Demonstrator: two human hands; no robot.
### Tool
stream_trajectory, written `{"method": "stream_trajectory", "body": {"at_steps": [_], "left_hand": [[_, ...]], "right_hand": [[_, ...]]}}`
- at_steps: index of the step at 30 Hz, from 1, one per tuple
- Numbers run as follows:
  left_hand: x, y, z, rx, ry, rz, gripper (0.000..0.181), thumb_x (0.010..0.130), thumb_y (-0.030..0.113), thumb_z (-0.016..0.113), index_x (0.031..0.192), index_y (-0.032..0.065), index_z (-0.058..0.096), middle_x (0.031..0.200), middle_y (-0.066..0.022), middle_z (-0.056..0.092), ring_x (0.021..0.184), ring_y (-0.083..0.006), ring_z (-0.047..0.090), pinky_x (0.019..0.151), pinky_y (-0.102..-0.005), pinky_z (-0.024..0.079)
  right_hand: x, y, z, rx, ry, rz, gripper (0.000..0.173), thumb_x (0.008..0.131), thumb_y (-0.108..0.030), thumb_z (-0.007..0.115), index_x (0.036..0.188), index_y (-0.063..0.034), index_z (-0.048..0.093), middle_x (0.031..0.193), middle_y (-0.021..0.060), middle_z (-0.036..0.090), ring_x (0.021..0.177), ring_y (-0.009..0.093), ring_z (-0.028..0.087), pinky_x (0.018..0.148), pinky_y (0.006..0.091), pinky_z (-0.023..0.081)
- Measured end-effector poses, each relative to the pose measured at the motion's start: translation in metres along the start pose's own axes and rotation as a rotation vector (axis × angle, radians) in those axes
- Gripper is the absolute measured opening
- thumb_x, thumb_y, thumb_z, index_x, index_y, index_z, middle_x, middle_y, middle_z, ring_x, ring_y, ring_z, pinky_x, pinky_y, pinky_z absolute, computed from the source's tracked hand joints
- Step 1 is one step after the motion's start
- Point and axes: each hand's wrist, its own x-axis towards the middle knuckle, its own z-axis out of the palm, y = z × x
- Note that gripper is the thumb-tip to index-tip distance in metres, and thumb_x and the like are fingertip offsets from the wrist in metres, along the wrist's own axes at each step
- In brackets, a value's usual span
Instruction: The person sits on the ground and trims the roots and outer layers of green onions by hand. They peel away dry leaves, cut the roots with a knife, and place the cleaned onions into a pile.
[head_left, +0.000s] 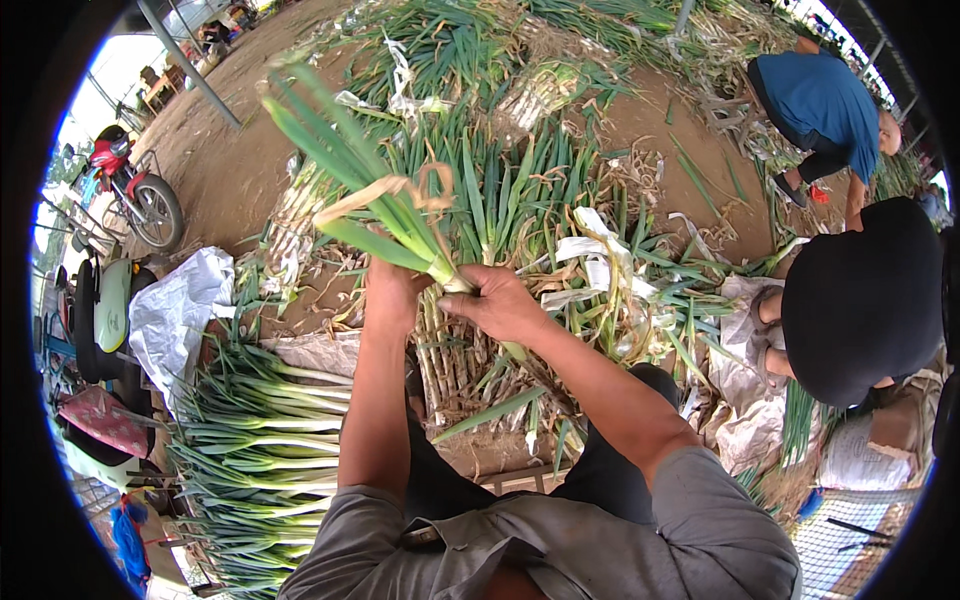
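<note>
A green onion stalk (405, 225) with broad leaves and a dry, tan outer leaf is held up in front of me. My right hand (499, 300) pinches it at the neck, where leaves meet the pale shaft. Close against it, my left hand (392, 289) is behind the leaves, its fingers mostly hidden, so its grip cannot be made out. Below my hands lies a bundle of unpeeled green onions (450, 375) with soil-stained shafts. To my left, a row of cleaned green onions (277, 450) shows white shafts pointing towards me.
White plastic strips (600, 255) and dry peelings lie right of the bundle. More onion heaps (427, 52) spread beyond. A person in blue (814, 97) bends at upper right; a person in black (862, 307) is nearer. A red motorcycle (124, 180) and a white sack (184, 307) stand left.
</note>
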Motion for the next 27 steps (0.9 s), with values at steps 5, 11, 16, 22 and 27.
{"method": "stream_trajectory", "body": {"at_steps": [5, 11, 16, 22, 27], "left_hand": [[-0.011, 0.005, -0.010, -0.125, -0.304, 0.002, 0.070, 0.096, 0.061, 0.053, 0.136, 0.0037, 0.048, 0.126, -0.0150, 0.061, 0.114, -0.0267, 0.061, 0.086, -0.0485, 0.054], [-0.001, -0.010, 0.001, 0.137, -0.054, 0.122, 0.035, 0.089, 0.019, 0.077, 0.116, 0.0012, 0.065, 0.103, -0.0078, 0.071, 0.086, -0.0193, 0.070, 0.069, -0.0367, 0.061], [-0.002, -0.002, 0.005, -0.005, 0.023, 0.273, 0.019, 0.091, 0.016, 0.074, 0.102, 0.0007, 0.071, 0.093, -0.0081, 0.073, 0.076, -0.0168, 0.070, 0.060, -0.0323, 0.061], [0.002, 0.018, -0.022, 0.119, 0.156, 0.405, 0.026, 0.092, 0.015, 0.073, 0.112, 0.0006, 0.065, 0.098, -0.0103, 0.072, 0.083, -0.0207, 0.071, 0.061, -0.0337, 0.061], [0.002, 0.039, -0.031, 0.167, 0.046, 0.384, 0.030, 0.091, 0.012, 0.073, 0.116, -0.0016, 0.062, 0.100, -0.0125, 0.071, 0.083, -0.0225, 0.072, 0.061, -0.0320, 0.062]], "right_hand": [[-0.003, 0.013, -0.006, -0.098, 0.280, -0.028, 0.032, 0.085, -0.017, 0.080, 0.111, -0.0030, 0.069, 0.083, 0.0067, 0.067, 0.072, 0.012, 0.058, 0.068, 0.0299, 0.051], [-0.009, 0.017, -0.004, -0.077, 0.274, -0.201, 0.024, 0.090, -0.020, 0.076, 0.107, -0.0033, 0.071, 0.080, 0.0091, 0.067, 0.069, 0.013, 0.057, 0.068, 0.0304, 0.050], [-0.003, 0.033, -0.021, -0.013, 0.334, -0.162, 0.018, 0.098, -0.020, 0.067, 0.098, -0.0029, 0.073, 0.070, 0.0033, 0.062, 0.064, 0.010, 0.052, 0.060, 0.0281, 0.045], [-0.004, 0.061, -0.088, -1.001, 0.430, 0.244, 0.017, 0.100, -0.024, 0.059, 0.098, -0.0088, 0.068, 0.074, 0.0111, 0.066, 0.062, 0.021, 0.064, 0.052, 0.0355, 0.056], [-0.024, 0.063, -0.131, -0.990, 0.306, 0.574, 0.048, 0.096, -0.038, 0.062, 0.125, -0.0002, 0.064, 0.114, 0.0225, 0.069, 0.105, 0.032, 0.069, 0.089, 0.0414, 0.055]]}}
